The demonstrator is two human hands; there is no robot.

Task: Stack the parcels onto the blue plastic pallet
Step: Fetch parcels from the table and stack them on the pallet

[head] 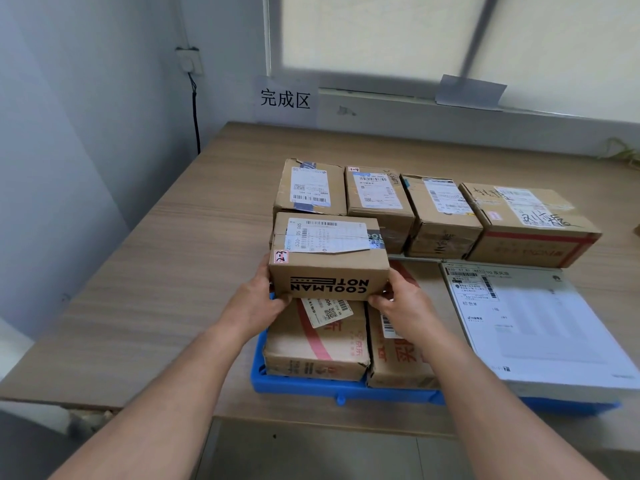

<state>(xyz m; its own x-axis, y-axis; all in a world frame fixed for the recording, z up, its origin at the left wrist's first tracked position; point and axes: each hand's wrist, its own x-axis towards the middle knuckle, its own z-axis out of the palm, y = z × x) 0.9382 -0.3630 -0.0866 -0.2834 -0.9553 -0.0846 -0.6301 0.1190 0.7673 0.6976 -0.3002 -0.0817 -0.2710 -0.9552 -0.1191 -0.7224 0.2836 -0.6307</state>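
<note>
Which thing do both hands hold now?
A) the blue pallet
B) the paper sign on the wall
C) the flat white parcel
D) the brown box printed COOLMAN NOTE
D: the left hand and the right hand grip the lower front corners of the brown box, above the parcels on the blue pallet.

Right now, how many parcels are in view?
8. Four cardboard boxes in the back row; the COOLMAN box held in both hands; two brown boxes beneath it on the blue pallet; one flat white parcel front right. Others may be hidden.
</note>
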